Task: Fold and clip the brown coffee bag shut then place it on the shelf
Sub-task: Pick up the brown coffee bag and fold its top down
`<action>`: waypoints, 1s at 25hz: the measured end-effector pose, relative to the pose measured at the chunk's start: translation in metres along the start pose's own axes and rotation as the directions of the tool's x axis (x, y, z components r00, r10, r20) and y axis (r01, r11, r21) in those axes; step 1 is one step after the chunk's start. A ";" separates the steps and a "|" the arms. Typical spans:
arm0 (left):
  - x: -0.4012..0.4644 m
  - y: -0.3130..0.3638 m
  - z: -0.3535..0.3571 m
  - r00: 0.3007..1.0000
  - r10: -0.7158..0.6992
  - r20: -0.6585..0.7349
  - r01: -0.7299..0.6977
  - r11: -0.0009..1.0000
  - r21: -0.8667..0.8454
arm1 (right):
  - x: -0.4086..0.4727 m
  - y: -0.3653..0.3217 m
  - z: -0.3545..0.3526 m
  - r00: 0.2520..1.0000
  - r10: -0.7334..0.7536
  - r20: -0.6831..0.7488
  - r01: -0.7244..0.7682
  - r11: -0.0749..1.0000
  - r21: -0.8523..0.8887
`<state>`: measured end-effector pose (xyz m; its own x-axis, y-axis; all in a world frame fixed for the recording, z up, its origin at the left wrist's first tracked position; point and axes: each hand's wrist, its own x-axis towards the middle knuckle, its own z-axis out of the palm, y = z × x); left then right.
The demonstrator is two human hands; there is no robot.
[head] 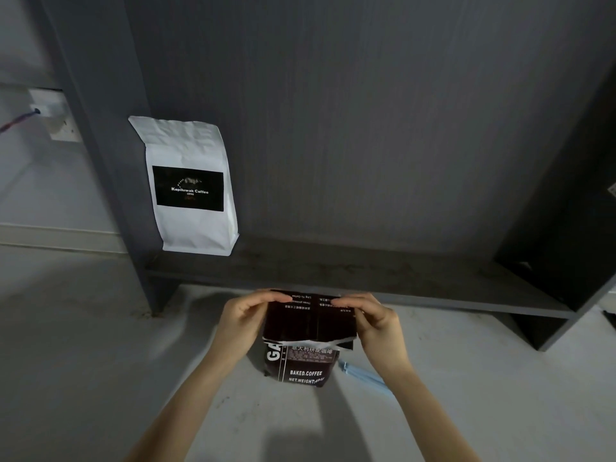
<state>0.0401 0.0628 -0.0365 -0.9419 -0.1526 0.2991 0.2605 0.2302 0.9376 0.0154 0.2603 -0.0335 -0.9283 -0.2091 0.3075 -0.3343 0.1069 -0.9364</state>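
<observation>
The brown coffee bag [301, 355] stands on the pale floor in front of the shelf, white print reading BAKED.COFFEE on its lower face. Its top flap is bent over toward me. My left hand [245, 320] pinches the flap's left end and my right hand [378, 323] pinches its right end, fingers along the fold line. A light blue clip [363, 375] lies on the floor just right of the bag, partly hidden under my right forearm. The dark grey shelf board [366, 278] runs just beyond the bag.
A white coffee bag with a black label [190, 188] stands at the shelf's left end against the side panel. A dark upright panel [566, 228] closes the shelf on the right. A wall socket with a cable [55, 115] is at far left.
</observation>
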 end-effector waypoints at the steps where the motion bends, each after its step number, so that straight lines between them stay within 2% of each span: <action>1: 0.000 -0.001 -0.001 1.000 -0.021 0.015 0.021 1.000 -0.001 | -0.001 0.000 -0.001 1.000 0.009 0.006 -0.009 1.000 0.000; 5: -0.003 -0.001 -0.010 0.982 -0.125 0.143 0.137 0.988 -0.078 | -0.004 0.000 -0.001 0.997 0.075 0.015 -0.075 0.997 0.024; 7: -0.004 0.002 -0.008 0.980 -0.105 0.171 0.119 0.990 -0.070 | -0.006 0.002 0.002 0.997 0.072 -0.017 -0.073 0.997 -0.019; 10: -0.006 -0.002 -0.001 0.989 -0.073 0.130 0.087 0.991 -0.106 | -0.007 0.010 0.010 0.991 0.105 -0.083 -0.105 0.994 -0.001; 13: -0.007 -0.012 0.002 0.990 -0.123 0.064 0.131 0.982 -0.136 | -0.002 0.017 0.013 0.977 0.146 -0.158 -0.150 0.989 -0.013; 16: -0.004 -0.023 0.004 0.989 -0.144 0.029 0.146 0.986 -0.076 | 0.001 0.028 0.015 0.961 0.197 -0.196 -0.207 0.978 -0.035; 20: -0.001 -0.031 0.009 0.990 -0.137 0.017 0.138 0.987 -0.080 | 0.002 0.035 0.019 0.948 0.250 -0.196 -0.238 0.968 0.081; 25: 0.003 -0.033 0.016 0.991 -0.087 -0.101 0.092 0.995 0.042 | 0.008 0.033 0.021 0.922 0.259 -0.289 -0.241 0.966 0.094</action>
<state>0.0248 0.0705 -0.0693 -0.9349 -0.2683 0.2324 0.1636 0.2553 0.9529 -0.0001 0.2420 -0.0658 -0.9892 0.1155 0.0902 -0.0834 0.0624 -0.9946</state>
